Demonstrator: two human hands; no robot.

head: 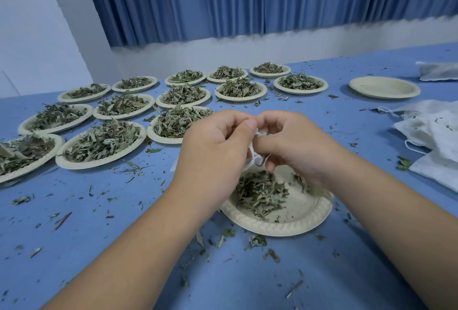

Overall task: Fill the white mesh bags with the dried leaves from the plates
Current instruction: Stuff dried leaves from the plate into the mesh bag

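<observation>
- Your left hand (213,141) and right hand (295,143) both pinch the small white mesh bag (255,158) — just above the round beige paper plate (302,210).
- Open its mouth wide before scooping dried green leaves (260,193) — less mess.

Left hand (213,146) and right hand (290,141) meet over the near plate (285,225), both pinching a bunched white mesh bag (256,158) (mostly hidden by fingers, string loops showing). A small heap of dried leaves (260,193) lies on that plate. Full plates (101,143) sit in rows at left, an empty plate (384,87) far right, spare bags (433,136) piled at the right edge. Leaf crumbs litter the blue table (99,247).
</observation>
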